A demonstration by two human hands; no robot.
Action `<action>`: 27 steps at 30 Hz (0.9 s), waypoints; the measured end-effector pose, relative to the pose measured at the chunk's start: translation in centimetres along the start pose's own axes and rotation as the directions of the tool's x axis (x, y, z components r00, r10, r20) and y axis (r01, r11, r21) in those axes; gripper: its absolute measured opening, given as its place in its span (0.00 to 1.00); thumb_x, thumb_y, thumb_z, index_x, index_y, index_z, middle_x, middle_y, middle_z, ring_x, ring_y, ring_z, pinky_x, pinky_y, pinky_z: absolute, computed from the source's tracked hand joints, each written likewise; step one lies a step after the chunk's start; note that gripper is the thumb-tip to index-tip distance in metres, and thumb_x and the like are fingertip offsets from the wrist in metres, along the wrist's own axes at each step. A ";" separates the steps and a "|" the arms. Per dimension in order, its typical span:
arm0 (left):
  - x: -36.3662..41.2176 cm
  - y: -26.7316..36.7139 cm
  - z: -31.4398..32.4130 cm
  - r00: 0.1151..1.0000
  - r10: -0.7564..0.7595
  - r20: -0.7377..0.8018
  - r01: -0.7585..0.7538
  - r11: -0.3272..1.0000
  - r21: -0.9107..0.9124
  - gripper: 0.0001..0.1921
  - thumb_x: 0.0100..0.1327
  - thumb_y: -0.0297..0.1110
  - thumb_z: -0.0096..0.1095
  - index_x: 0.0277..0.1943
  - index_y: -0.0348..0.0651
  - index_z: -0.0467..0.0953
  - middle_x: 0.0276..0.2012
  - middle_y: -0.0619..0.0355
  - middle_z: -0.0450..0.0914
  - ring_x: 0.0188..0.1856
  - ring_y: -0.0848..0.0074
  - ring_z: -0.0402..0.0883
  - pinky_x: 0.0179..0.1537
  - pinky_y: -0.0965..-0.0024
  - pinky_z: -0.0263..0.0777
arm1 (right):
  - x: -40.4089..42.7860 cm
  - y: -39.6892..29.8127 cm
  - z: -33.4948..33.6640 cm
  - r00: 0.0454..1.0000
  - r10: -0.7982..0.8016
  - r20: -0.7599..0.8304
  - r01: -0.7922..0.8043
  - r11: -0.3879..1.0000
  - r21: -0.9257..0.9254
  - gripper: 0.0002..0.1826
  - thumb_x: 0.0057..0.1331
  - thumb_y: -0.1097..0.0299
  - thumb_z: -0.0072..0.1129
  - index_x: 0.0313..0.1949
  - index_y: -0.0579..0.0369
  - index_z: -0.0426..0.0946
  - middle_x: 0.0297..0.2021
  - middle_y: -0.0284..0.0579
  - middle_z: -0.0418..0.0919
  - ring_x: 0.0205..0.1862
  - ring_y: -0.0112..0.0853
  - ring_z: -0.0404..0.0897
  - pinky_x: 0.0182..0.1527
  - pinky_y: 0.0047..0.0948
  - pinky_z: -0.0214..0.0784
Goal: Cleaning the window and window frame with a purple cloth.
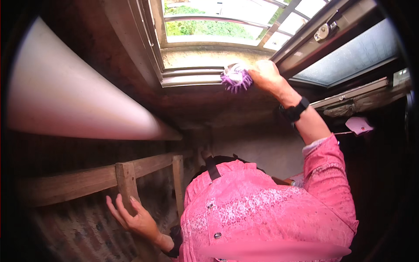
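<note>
A purple and white chenille cleaning cloth [237, 78] is gripped in my right hand [266, 76]. It rests against the metal track of the window frame [193, 78], at the lower edge of the opening. My left hand [136, 217] holds nothing; its fingers are spread beside an upright post of a wooden railing [126, 178]. Whether those fingers touch the post I cannot tell. The window sash [356, 52] with frosted glass stands swung to the right and carries a metal latch [324, 31].
Metal bars [226, 19] cross the outside of the window, above a concrete sill [199, 57]. A thick white pipe [78, 91] slants down on the left. At the right, a small pink object [359, 125] sits in a dark area.
</note>
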State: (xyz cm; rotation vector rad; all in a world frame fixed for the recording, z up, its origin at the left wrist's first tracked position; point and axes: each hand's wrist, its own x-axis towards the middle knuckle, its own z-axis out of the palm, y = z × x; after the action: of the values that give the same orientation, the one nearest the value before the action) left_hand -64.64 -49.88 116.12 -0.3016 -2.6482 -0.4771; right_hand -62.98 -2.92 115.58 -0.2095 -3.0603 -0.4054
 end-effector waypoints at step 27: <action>-0.3 -2.3 0.9 0.951 -0.124 0.284 0.064 0.976 0.210 0.29 0.55 0.44 0.63 0.55 0.34 0.65 0.52 0.41 0.70 0.53 0.50 0.68 0.53 0.55 0.63 | 10.7 -15.0 2.6 0.882 0.424 -0.204 -0.095 0.585 0.805 0.16 0.54 0.71 0.50 0.44 0.54 0.74 0.35 0.56 0.78 0.39 0.51 0.76 0.42 0.42 0.70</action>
State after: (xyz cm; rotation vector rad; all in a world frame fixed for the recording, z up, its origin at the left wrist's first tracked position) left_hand -65.37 -51.68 114.55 -0.1967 -2.9850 -0.2049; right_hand -75.72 -15.22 109.91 -0.4645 -2.4442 0.8190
